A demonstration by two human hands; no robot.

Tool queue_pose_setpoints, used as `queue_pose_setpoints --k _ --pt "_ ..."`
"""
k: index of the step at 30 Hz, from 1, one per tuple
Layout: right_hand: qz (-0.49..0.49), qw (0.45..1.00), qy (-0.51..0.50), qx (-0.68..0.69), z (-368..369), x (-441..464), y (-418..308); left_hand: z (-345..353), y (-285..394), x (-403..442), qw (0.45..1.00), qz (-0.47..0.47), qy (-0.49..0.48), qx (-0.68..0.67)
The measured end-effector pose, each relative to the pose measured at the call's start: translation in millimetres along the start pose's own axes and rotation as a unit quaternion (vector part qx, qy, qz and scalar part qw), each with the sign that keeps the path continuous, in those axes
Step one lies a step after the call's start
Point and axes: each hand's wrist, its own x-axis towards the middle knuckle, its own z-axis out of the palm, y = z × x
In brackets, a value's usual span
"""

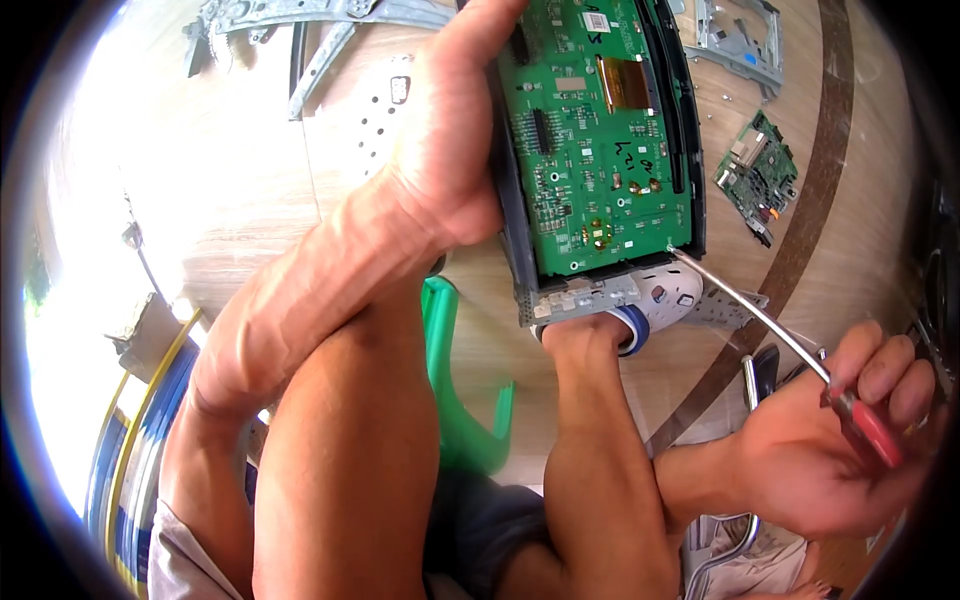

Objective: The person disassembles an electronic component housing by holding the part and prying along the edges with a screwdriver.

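My left hand [455,140] grips the left edge of a black-framed panel, its fingertips hidden behind or beyond the upper edge. A green circuit board [590,190] with a brown ribbon cable [627,83] fills the panel's back. In my right hand [840,450] is a screwdriver [752,308] with a red handle, the fingers wrapped round it. The screwdriver's tip meets the board's lower right corner, where a screw seems to sit. Along the panel's lower end runs a perforated metal bracket [580,300].
On the tiled floor to the right lie a loose circuit board [757,172] and a metal frame [740,45]. A metal mechanism [330,12] lies at the top left. A green plastic stool part [465,420] shows between my legs. Blue-yellow striped material [150,450] stands at left.
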Motion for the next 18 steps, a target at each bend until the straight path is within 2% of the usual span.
queue_pose_setpoints --k 2,5,8,10,11,14,16,17,18 --pt "-0.016 0.999 0.039 -0.009 4 -4 3 1 1 0 0.999 0.002 0.016 -0.034" --pt "-0.070 0.984 0.029 -0.160 4 -6 8 -7 15 -7 0.993 -0.037 -0.058 -0.095" --pt "-0.123 0.944 0.018 -0.306 4 -9 13 -19 -3 -3 0.988 0.001 -0.097 -0.123" --pt "-0.159 0.903 0.012 -0.398 4 -9 17 -6 10 -6 0.992 -0.045 -0.036 -0.115" --pt "-0.162 0.899 -0.012 -0.408 -2 -9 17 -1 15 -8 0.991 -0.067 -0.006 -0.112" --pt "-0.170 0.883 -0.060 -0.434 -22 -10 15 -12 18 -6 0.980 -0.086 -0.097 -0.148" --pt "-0.173 0.871 -0.061 -0.455 -25 -11 14 -17 24 -4 0.968 -0.128 -0.121 -0.180" --pt "-0.167 0.882 -0.075 -0.434 -25 -9 14 -18 25 -4 0.960 -0.150 -0.133 -0.196" --pt "-0.160 0.893 -0.089 -0.412 -24 -7 13 -7 32 -6 0.968 -0.173 -0.077 -0.167"
